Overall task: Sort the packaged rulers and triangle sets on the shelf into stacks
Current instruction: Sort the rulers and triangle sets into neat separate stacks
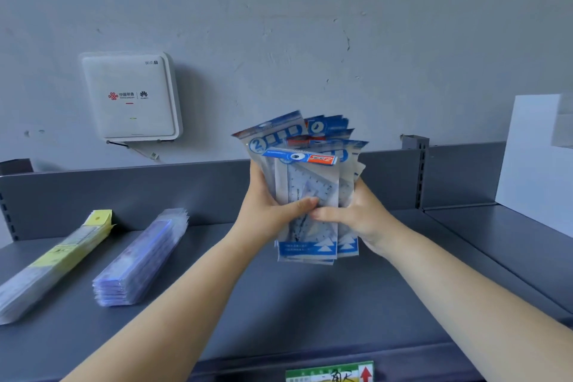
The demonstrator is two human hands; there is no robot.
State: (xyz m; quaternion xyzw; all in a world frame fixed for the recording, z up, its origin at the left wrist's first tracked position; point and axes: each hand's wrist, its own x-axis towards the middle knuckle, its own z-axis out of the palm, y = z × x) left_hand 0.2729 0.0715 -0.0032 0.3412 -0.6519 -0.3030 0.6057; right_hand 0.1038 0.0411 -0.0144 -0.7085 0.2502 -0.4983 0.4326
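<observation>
Two hands are on my feed, both stretched forward from the bottom of the view with forearms converging on one bundle held above the shelf (279, 304). Nearest me, below the hands at the shelf's front lip, sits a green-and-white price label (329, 374) with a red arrow. The left hand (263, 211) wraps the bundle's left edge, its thumb laid across the front; the right hand (356, 214) cups the right edge from behind, thumb also pressed on the front, so the two thumbs nearly meet. What they clamp is a fan of triangle set packs (310, 189), upright, blue headers up and splayed unevenly, bottoms roughly level. I judge the two-sided grip is there to square up the loose packs into one even stack before setting them down, since the tops are plainly out of line. Left of the left hand and lower, lying flat on the shelf, are two finished-looking piles: a stack of blue-tinted ruler packs (139, 260), and further left a stack with yellow header cards (55, 260), both angled away from me. Beyond the hands rises the shelf's grey back panel (155, 192). Farther left on the wall hangs a white router (130, 96), and right of the right hand stands a white box (536, 161).
</observation>
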